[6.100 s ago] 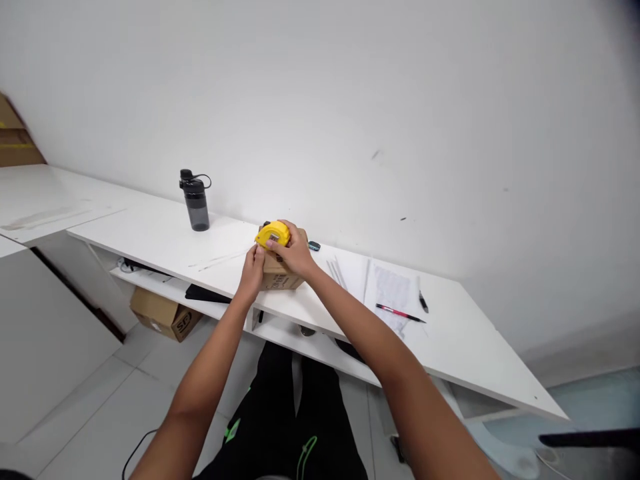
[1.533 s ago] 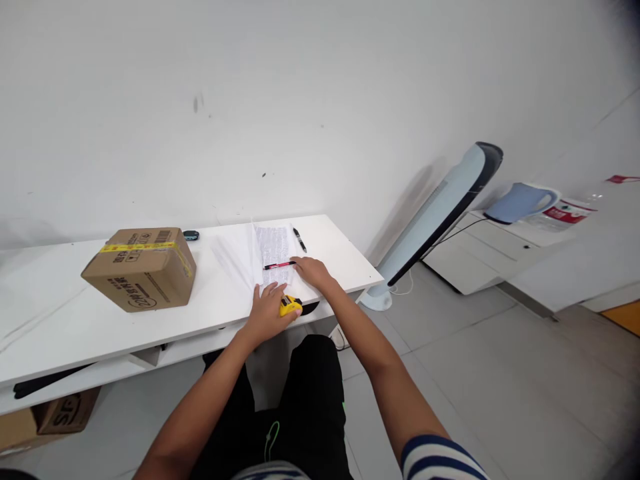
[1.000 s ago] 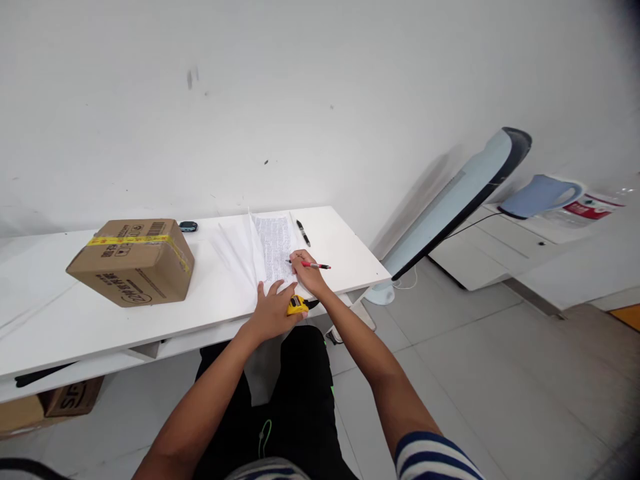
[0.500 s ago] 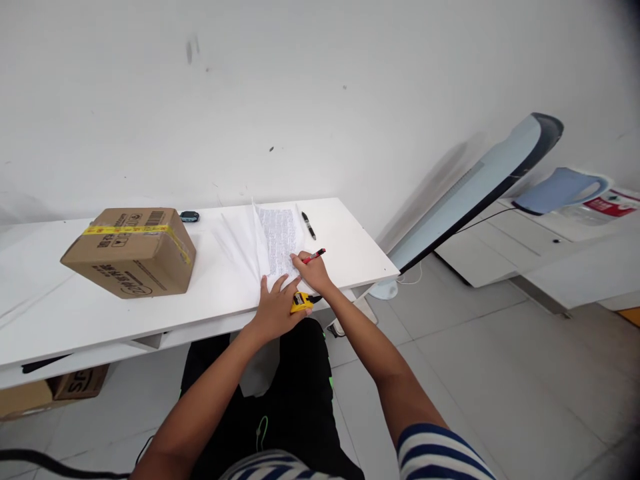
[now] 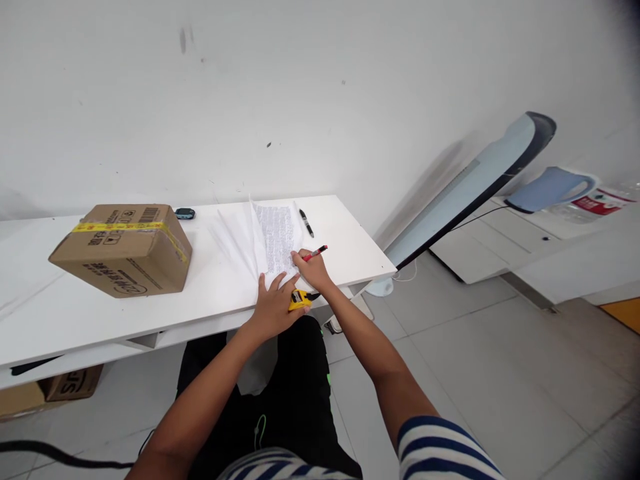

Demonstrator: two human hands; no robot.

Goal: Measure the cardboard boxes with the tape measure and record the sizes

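Note:
My right hand grips a red pen, its writing end hidden by my fingers, against a sheet of paper covered in writing. At the paper's near edge my left hand rests with fingertips spread on the sheet. A yellow tape measure is held between its thumb and forefinger, with a black strap hanging out to the right. Loose white pages fan out left of the written sheet. Just right of the paper lies a black pen.
A cardboard box with yellow measuring-tape-patterned packing tape stands left on the white table. Behind it lies a small dark device. Right of the table are a tilted dark-edged panel and a blue jug.
The view has shifted slightly, so the scene sits a little further left and higher. Both hands keep their places at the paper, with hardly any visible movement.

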